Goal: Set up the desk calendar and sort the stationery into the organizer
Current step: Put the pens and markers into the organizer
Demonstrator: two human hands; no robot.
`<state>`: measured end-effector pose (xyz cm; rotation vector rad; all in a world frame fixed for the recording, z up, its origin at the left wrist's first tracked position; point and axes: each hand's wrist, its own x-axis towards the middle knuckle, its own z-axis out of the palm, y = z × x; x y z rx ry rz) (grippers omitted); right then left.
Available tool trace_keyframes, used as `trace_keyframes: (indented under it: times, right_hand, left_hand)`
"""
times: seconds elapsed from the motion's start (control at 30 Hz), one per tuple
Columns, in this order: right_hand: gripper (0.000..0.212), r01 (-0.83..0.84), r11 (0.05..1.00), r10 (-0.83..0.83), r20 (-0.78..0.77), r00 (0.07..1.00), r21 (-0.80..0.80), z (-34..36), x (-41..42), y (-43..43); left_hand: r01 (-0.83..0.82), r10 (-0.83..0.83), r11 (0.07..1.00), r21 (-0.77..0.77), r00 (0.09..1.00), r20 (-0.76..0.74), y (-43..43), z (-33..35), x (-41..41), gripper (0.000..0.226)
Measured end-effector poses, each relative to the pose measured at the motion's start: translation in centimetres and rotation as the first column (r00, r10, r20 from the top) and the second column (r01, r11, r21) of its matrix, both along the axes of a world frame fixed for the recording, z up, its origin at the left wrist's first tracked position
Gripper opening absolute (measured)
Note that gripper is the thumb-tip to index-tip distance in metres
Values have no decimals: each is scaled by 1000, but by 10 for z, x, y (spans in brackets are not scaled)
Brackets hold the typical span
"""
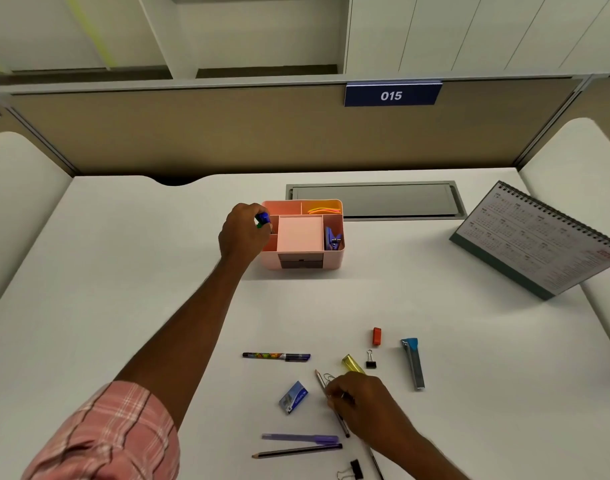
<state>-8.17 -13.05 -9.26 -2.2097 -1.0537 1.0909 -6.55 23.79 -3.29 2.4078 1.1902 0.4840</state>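
Observation:
A pink organizer (334, 261) stands mid-desk with neon strips (324, 210) in its back compartment and a blue clip (332, 238) at its right. My left hand (242, 233) is at its left edge, shut on a blue and green marker (263, 220) over the left compartment. Near the desk's front my right hand (357, 398) rests on a pencil (320, 378), fingers pinching it beside a paper clip (328, 377). The desk calendar (539, 244) stands upright at the right.
Loose on the desk: a patterned pen (275, 356), blue staple box (293, 397), yellow highlighter (352, 363), small binder clip (370, 360), orange eraser (376, 336), blue-capped lead tube (413, 363), purple pen (300, 438), dark pencil (296, 451), large binder clip (353, 471). A grey cable tray (374, 199) lies behind the organizer.

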Motion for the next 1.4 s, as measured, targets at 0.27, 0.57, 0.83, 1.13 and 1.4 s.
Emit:
trace_keyframes:
  times: [0.27,0.57,0.83,1.13,1.4]
  right_hand:
    - [24,-91,988,65,203,977,121,1,0,39]
    - [16,-303,947,190,567,802,111,-26,-8,83]
    - [31,-344,939,257,639,725,13,-39,-11,84]
    - [14,-129,950,53,262,964,284,-2,31,81]
    - [20,265,862,-270,-50,961,432,53,79,66]
  left_hand:
    - [14,-10,999,-49,997,72,0,1,0,36]
    - [-17,35,996,-93,980,197,-17,11,-11,52]
    - [-97,148,985,-144,902,406,-78,22,-44,41]
    - [-127,371,843,-523,841,393,-179,-2,-127,15]
    - [-37,215,811,-584,947,238,-231,-39,-184,16]
